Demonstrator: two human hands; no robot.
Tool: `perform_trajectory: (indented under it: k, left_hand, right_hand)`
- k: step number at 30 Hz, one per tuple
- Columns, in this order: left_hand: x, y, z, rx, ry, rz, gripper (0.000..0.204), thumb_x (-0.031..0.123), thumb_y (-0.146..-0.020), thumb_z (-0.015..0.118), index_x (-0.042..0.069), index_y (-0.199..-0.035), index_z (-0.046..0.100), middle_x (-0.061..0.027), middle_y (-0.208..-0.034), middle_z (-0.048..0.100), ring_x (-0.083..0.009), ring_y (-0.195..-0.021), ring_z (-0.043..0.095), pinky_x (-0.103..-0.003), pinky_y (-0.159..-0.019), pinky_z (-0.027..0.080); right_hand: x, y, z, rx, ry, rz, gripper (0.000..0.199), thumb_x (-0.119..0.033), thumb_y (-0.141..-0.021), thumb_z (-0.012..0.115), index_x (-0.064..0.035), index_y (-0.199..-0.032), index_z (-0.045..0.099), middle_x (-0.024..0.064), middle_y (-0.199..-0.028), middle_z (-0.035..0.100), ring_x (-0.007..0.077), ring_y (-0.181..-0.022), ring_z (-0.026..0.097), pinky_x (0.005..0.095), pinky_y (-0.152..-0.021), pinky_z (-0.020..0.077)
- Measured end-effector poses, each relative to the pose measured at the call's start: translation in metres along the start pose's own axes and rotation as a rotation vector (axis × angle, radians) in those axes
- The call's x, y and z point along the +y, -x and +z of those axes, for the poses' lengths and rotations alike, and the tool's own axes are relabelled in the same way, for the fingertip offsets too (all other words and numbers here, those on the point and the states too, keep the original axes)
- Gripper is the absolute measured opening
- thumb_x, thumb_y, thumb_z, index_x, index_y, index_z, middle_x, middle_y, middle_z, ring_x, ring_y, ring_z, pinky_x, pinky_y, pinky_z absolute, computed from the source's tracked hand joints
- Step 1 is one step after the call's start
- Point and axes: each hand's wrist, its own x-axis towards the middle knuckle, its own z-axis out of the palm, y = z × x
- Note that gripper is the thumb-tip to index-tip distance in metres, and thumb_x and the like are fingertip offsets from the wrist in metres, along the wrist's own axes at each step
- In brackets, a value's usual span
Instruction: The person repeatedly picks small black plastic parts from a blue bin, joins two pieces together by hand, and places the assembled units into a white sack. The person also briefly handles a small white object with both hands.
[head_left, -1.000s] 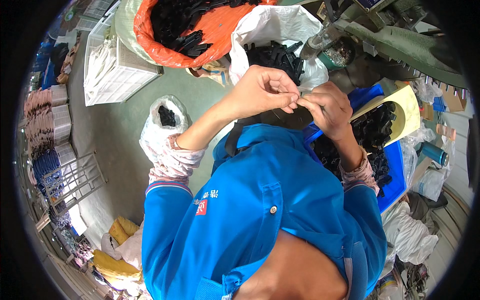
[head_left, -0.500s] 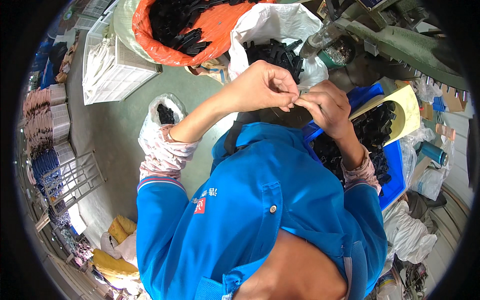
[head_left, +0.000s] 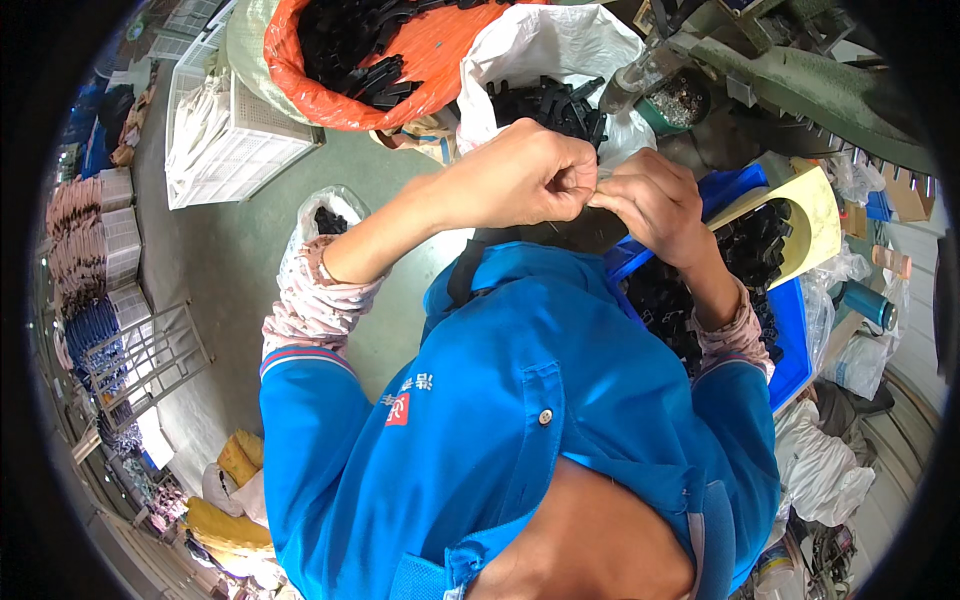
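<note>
My left hand (head_left: pixel 535 175) and my right hand (head_left: pixel 655 205) meet in front of my body, thumbs and fingertips pinched close together. Whatever lies between the fingertips is too small to make out. Just beyond them stands a white sack (head_left: pixel 500 55) holding black plastic parts (head_left: pixel 550 108). Beneath my right forearm is a blue crate (head_left: pixel 790 345) heaped with more black parts (head_left: pixel 690 310), and a cut yellow container (head_left: pixel 822 215) rests in it.
An orange-lined sack (head_left: pixel 430 95) of black parts stands at the far side. White perforated crates (head_left: pixel 245 150) are at the left, near a metal rack (head_left: pixel 150 360). A green machine (head_left: pixel 800 90) fills the far right. A small bag (head_left: pixel 345 205) sits beside my left forearm.
My left hand has turned and its fingers have curled in more tightly. My left elbow has shifted outward to the left, and my right hand has moved slightly.
</note>
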Motion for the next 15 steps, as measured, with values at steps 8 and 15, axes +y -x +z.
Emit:
perform_trajectory:
  k: [8,15]
  left_hand:
    - [-0.002,0.0,0.002,0.014,0.011,0.064,0.006,0.0,-0.072,0.062,0.0,-0.076,0.056,-0.0129,-0.056,0.05,-0.0265,-0.051,0.047,-0.034,-0.052,0.042]
    - [-0.006,0.007,0.013,0.134,0.029,0.058,0.009,-0.001,-0.076,0.065,0.003,-0.081,0.058,-0.0042,-0.071,0.061,-0.0108,-0.063,0.058,-0.026,-0.059,0.048]
  right_hand:
    - [-0.003,-0.003,-0.001,-0.035,0.013,-0.012,0.028,-0.004,-0.064,0.083,-0.0011,-0.085,0.064,0.008,-0.078,0.06,0.0226,-0.065,0.06,0.0313,-0.054,0.0496]
    - [-0.002,-0.001,-0.001,-0.005,-0.018,-0.016,0.029,-0.004,-0.064,0.083,-0.0019,-0.086,0.065,0.0076,-0.079,0.063,0.0224,-0.066,0.062,0.0309,-0.055,0.0503]
